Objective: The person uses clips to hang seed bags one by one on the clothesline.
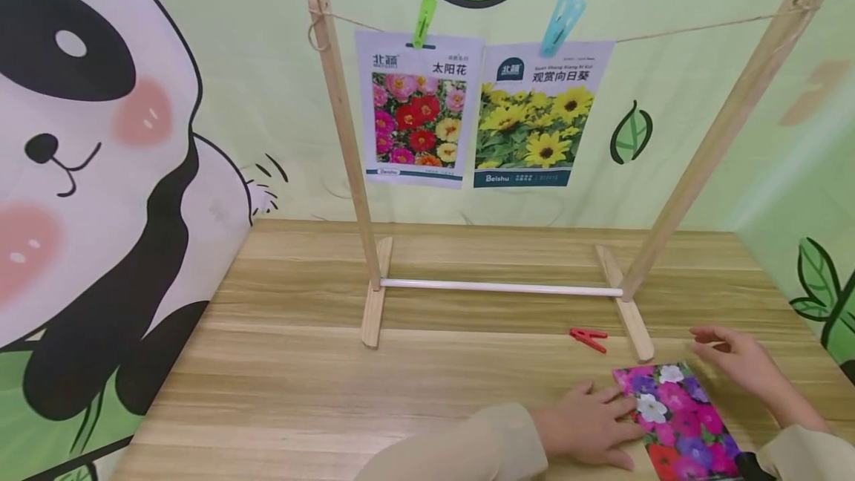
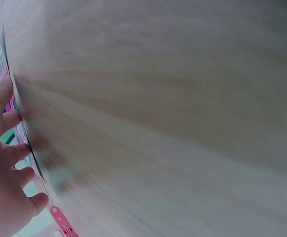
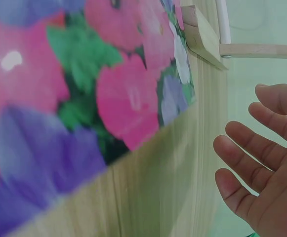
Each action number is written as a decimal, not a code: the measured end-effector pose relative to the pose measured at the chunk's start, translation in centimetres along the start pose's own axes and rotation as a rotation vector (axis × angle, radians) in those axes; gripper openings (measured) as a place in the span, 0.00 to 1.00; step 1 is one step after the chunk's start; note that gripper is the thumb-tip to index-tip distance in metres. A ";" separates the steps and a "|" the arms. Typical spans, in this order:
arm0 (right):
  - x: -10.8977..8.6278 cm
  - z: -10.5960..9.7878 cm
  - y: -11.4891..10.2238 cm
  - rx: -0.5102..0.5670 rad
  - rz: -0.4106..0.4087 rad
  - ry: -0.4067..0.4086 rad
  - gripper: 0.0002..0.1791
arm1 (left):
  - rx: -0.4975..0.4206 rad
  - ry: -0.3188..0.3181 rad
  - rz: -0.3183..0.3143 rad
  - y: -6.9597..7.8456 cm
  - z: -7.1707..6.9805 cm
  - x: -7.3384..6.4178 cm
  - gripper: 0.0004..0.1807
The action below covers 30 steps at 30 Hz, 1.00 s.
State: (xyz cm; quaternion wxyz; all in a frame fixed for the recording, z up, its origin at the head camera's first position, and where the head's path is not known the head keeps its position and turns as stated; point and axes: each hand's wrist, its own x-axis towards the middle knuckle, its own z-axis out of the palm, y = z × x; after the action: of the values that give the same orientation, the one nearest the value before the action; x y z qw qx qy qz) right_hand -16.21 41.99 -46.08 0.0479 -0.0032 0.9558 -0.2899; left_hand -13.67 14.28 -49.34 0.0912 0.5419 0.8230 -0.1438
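Looks across the blurred desk (image 2: 183, 148) past spread fingers (image 2: 18, 152) at left. Shows a pinkish-red clothespin (image 2: 62, 220) below them, at the bottom edge.

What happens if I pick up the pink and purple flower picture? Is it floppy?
The flower picture probably bends a little, because it looks like a thin sheet. It's likely light: the similar yellow-flower sheet hangs by one blue clip. It may feel slippery, since its surface looks shiny.

Under the left fingers (image 1: 624, 433), a flower-printed sheet (image 1: 688, 421) is partly covered and cut off below. Beside them, the surface (image 2: 158, 123) blurs in the left wrist view. Beyond, small print on a sunflower sheet (image 1: 534, 113) is illegible.
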 end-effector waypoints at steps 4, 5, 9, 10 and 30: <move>0.0 -0.1 -0.3 -0.002 0.013 -0.014 0.22 | -0.013 0.039 0.018 -0.7 0.1 -0.7 0.33; 0.0 -0.1 -0.3 -0.003 0.014 -0.017 0.22 | -0.010 0.048 0.023 -0.9 0.2 -0.9 0.32; 0.0 -0.1 -0.5 -0.013 0.000 -0.010 0.22 | -0.014 0.078 0.052 -1.7 0.4 -1.5 0.30; 0.0 -0.1 -0.5 -0.016 -0.005 -0.006 0.21 | -0.012 0.082 0.058 -1.8 0.4 -1.6 0.29; 0.7 0.3 -1.3 -0.019 -0.088 0.016 0.21 | -0.033 0.174 0.132 -4.5 1.0 -3.6 0.19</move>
State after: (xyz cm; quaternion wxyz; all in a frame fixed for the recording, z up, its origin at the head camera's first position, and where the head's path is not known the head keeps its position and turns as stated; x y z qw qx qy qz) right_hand -16.87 40.68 -45.70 0.0275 -0.0433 0.9578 -0.2829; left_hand -16.35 9.18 -48.60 0.0376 0.6037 0.7927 -0.0764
